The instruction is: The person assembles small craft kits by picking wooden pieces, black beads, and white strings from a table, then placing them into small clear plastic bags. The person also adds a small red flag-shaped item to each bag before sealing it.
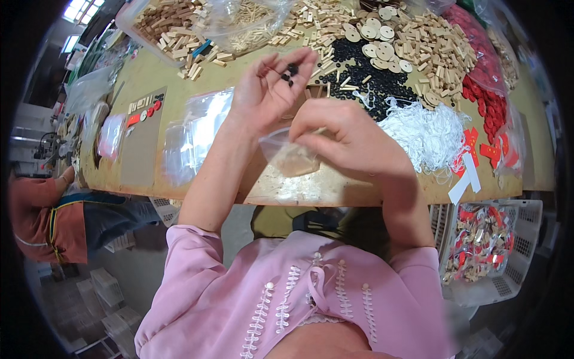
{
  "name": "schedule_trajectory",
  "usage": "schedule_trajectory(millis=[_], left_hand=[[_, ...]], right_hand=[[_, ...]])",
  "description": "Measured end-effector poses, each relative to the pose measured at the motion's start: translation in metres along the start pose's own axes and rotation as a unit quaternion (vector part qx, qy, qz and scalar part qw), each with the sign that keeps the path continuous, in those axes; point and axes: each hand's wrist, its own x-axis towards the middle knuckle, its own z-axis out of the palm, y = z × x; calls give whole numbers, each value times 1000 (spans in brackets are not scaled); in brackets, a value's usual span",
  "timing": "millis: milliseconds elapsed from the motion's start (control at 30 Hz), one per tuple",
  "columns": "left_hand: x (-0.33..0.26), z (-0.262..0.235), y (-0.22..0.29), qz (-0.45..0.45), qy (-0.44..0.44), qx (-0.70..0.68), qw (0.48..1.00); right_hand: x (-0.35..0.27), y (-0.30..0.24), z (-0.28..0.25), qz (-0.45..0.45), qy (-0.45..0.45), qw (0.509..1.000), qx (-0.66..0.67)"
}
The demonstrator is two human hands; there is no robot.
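Several small black beads [290, 73] rest in the upturned, cupped palm of my left hand [269, 94], above the bare table front. Lower and to the right, my right hand [353, 136] has its fingers closed at the mouth of a small clear plastic bag [294, 161]. Pale wooden pieces show dimly through the bag's film; their exact shapes are blurred. Fingers of the right hand hide part of the bag's opening. Just beyond both hands spreads a heap of loose black beads [351, 54], and white strings [421, 140] lie tangled right of my right hand.
Wooden blocks [445, 51] and wooden discs [373, 39] cover the far table. Flat clear bags [190, 143] lie to the left, beside a board with sample parts [139, 149]. Red pieces [485, 113] lie right. A white crate [511, 278] holds filled bags; another person [57, 221] sits left.
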Motion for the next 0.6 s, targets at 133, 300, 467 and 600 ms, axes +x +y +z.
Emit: schedule_trajectory(millis=[133,300,467,600], left_hand=[[-19,25,15,65,-20,65,996],[-33,51,-10,154,-13,159,975],[-19,49,-48,263,79,266,924],[-10,43,-69,343,77,378,856]], right_hand=[[0,5,2,-25,100,986,-131],[-2,1,11,-24,159,950,-268],[-4,4,17,-1,164,954,-250],[-7,9,19,7,156,958,-241]])
